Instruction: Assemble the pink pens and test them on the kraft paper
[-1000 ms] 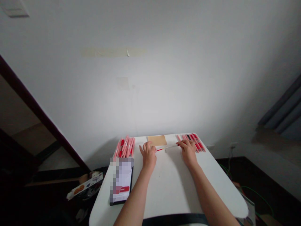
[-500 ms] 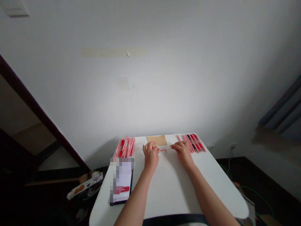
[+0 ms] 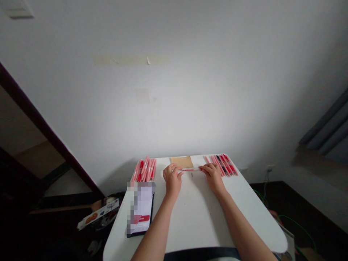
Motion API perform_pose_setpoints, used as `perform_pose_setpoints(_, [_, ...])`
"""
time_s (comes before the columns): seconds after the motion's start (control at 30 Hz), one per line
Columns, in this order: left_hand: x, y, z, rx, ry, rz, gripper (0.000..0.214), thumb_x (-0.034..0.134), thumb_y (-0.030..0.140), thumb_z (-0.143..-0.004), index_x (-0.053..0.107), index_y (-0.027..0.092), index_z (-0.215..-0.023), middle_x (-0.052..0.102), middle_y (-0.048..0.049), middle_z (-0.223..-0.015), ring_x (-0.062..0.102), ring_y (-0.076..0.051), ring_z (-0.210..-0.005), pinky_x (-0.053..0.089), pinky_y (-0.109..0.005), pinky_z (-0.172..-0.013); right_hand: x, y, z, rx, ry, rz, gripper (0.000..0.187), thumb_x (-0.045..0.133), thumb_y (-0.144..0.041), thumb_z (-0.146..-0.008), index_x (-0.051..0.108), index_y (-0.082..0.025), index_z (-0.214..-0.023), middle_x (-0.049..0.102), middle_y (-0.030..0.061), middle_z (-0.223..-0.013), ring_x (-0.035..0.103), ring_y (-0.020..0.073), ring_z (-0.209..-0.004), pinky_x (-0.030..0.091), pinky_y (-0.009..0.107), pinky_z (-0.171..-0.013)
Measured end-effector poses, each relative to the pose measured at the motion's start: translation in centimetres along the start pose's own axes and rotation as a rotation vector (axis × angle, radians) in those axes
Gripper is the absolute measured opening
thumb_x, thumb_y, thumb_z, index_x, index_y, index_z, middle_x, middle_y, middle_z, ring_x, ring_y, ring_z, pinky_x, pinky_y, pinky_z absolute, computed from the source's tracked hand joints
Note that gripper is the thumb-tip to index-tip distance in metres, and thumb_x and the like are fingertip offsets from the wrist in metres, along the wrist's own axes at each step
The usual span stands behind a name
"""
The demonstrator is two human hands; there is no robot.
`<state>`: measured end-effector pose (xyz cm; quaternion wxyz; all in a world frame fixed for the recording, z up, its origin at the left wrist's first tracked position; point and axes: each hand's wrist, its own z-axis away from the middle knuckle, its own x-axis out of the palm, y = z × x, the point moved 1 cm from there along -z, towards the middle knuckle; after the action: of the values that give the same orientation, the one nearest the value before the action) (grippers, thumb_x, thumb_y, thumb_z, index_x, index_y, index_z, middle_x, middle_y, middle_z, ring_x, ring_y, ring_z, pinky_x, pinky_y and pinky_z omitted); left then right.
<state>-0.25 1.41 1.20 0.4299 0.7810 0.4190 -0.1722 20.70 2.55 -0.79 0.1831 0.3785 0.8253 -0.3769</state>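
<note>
Between my two hands stretches a thin pen refill (image 3: 188, 170), whitish with red along it, level and just above the far part of the table. My left hand (image 3: 172, 178) is closed on its left end. Its right end runs into the fingertips of my right hand (image 3: 211, 174), which pinch it, with a bit of red at the fingers. Both ends are hidden by fingers. A tiny dark piece (image 3: 191, 174), too small to name, lies on the table just below the refill.
Red and pink pens (image 3: 145, 170) lie heaped at the table's far left. More pens (image 3: 224, 166), some with black parts, lie in a row at far right. A tan paper piece (image 3: 182, 161) is at the back edge. A phone (image 3: 143, 208) rests on the white table (image 3: 198, 221).
My left hand has shifted slightly left. The slanted red piece between the hands now lies level as one thin line, and the red part by my left fingers is out of sight.
</note>
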Motion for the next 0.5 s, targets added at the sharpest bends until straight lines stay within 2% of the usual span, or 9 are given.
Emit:
perform_pose_setpoints(0.17, [-0.02,-0.03,0.06,0.011,0.005,-0.006,0.008,0.062,0.020,-0.079,0.068,0.023,-0.083,0.059,-0.0060,-0.113,0.049,-0.023,-0.113,0.037,-0.044,-0.101,0.08,0.13,0.09,0.006,-0.006,0.009,0.031,0.044,-0.039,-0.094,0.074,-0.030,-0.097,0.067,0.0075,-0.093,0.048,0.0250,-0.094,0.037,0.040,-0.083])
perform_pose_setpoints(0.5, [0.31,-0.17,0.15,0.033,0.000,0.001,0.005,0.065,0.023,-0.078,0.070,0.023,-0.080,0.059,-0.0062,-0.114,0.050,-0.023,-0.113,0.038,-0.044,-0.100,0.21,-0.51,0.12,-0.011,-0.038,-0.042,0.030,0.046,-0.037,-0.094,0.074,-0.029,-0.096,0.067,0.0073,-0.091,0.049,0.0247,-0.095,0.040,0.040,-0.083])
